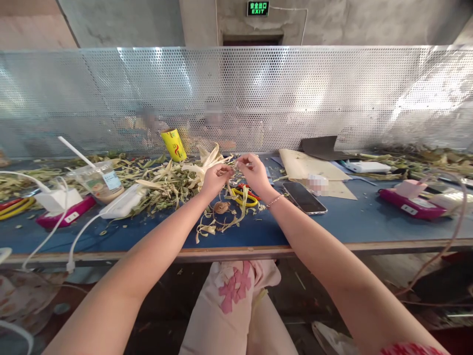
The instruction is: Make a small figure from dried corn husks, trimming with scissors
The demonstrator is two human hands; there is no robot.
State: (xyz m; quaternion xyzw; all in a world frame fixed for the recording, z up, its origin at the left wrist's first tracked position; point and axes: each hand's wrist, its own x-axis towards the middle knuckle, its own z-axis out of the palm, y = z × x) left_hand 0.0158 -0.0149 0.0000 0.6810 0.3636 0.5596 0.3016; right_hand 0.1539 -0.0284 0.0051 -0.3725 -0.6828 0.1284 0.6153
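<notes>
My left hand (215, 178) and my right hand (253, 172) are raised together above the blue table (332, 224), fingers pinched on a thin strip of dried plant fibre (233, 170) stretched between them. Under the hands lie yellow-handled scissors (246, 195), a small ball of twine (221, 207) and curled pale leaf strips (210, 228). A heap of dried husks and leaves (166, 180) spreads out to the left of my hands.
A phone (303, 197) lies right of my hands, beside brown paper sheets (314, 170). A plastic cup with a straw (99, 180), a white power bank (120, 202) and pink devices (68, 214) (412, 203) sit on the table. A perforated metal screen (236, 98) stands behind.
</notes>
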